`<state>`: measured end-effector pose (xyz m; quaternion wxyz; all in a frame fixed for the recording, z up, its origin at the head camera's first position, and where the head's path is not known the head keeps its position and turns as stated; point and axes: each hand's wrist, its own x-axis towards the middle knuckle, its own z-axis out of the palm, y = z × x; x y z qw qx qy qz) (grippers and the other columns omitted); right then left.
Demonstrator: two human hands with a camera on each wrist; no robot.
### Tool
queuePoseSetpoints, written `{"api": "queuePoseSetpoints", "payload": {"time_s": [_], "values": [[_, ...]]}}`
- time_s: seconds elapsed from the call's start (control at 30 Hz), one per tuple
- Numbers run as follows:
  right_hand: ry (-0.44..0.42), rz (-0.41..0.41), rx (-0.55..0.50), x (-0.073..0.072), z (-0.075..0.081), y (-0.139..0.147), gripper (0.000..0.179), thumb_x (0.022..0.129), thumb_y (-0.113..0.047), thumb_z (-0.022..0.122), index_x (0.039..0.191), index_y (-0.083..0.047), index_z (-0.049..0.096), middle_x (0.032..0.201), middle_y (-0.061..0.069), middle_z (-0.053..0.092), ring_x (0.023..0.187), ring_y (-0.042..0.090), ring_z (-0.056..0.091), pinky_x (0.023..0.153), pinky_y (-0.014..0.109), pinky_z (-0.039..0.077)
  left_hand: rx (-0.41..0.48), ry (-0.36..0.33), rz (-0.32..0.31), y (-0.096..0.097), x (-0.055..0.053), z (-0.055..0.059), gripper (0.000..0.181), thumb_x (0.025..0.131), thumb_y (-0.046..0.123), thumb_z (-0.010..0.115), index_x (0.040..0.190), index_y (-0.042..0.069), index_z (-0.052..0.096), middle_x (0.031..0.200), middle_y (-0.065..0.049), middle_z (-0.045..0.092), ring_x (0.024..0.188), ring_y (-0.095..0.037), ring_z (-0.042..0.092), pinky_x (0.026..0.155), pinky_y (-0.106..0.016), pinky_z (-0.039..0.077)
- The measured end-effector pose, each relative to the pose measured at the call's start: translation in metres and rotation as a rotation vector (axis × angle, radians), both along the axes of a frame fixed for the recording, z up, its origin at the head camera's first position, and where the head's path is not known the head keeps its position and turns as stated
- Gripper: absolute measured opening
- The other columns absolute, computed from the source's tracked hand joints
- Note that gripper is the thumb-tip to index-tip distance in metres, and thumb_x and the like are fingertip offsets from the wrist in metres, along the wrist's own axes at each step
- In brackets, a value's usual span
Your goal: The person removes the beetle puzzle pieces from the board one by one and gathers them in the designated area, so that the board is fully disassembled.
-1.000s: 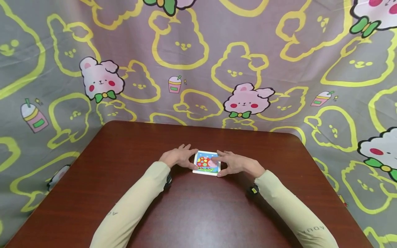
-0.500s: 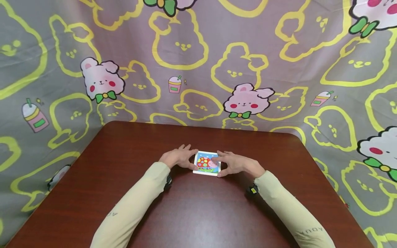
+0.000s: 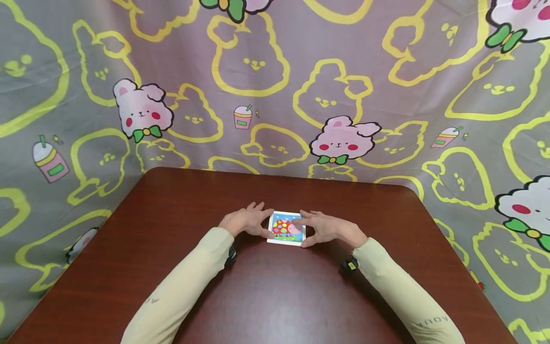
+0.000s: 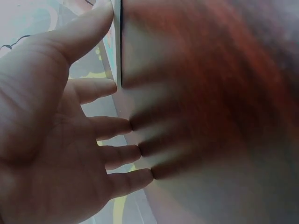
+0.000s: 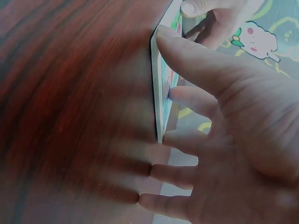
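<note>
A small, thin square picture board (image 3: 287, 229) with a white border and a red spotted ladybug on blue lies flat on the table. My left hand (image 3: 247, 220) is at its left side, thumb on the near corner and index fingertip at the far corner. In the left wrist view, the other fingertips (image 4: 146, 174) reach the tabletop beside it. My right hand (image 3: 324, 227) is at the right side, thumb at the near corner. Its index finger (image 5: 191, 99) rests on the picture's face. The fingers of both hands are spread and fairly straight.
The brown wooden table (image 3: 275, 296) runs out to rounded far corners. Behind and beside it hangs a grey curtain (image 3: 266, 57) printed with yellow outlines and pink cartoon animals. A dark wrist device (image 3: 351, 263) sits under the right sleeve's cuff.
The picture board and my left hand have shifted very slightly toward the near side. The right hand keeps nearly the same place and pose.
</note>
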<state>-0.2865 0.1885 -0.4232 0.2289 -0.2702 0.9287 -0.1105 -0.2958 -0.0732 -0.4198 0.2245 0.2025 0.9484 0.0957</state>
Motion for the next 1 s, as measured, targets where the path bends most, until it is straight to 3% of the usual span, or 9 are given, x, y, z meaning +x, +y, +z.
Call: {"api": "queuePoseSetpoints", "payload": {"time_s": [0.33, 0.7, 1.0], "values": [[0.004, -0.002, 0.016, 0.012, 0.0, -0.004, 0.081, 0.08, -0.049, 0.076, 0.151, -0.032, 0.04, 0.165, 0.009, 0.017, 0.149, 0.043, 0.016, 0.111, 0.065, 0.029, -0.027, 0.019, -0.05, -0.003, 0.014, -0.003, 0.091, 0.086, 0.061, 0.064, 0.157, 0.022, 0.024, 0.166, -0.012, 0.013, 0.153, -0.037, 0.009, 0.12, -0.054, 0.022], [0.025, 0.02, 0.047, 0.019, 0.0, -0.006, 0.081, 0.08, -0.047, 0.077, 0.15, -0.032, 0.04, 0.165, 0.007, 0.017, 0.149, 0.042, 0.018, 0.111, 0.062, 0.032, -0.024, 0.034, -0.043, -0.001, 0.03, 0.001, 0.091, 0.086, 0.058, 0.066, 0.157, 0.018, 0.025, 0.165, -0.015, 0.015, 0.152, -0.039, 0.011, 0.119, -0.053, 0.025], [0.014, 0.003, 0.043, 0.021, 0.0, -0.006, 0.081, 0.079, -0.047, 0.078, 0.15, -0.034, 0.04, 0.165, 0.006, 0.018, 0.149, 0.04, 0.017, 0.11, 0.062, 0.034, -0.017, 0.034, -0.031, -0.001, 0.033, 0.0, 0.09, 0.087, 0.057, 0.065, 0.157, 0.017, 0.026, 0.165, -0.014, 0.015, 0.152, -0.039, 0.011, 0.119, -0.054, 0.025]]}}
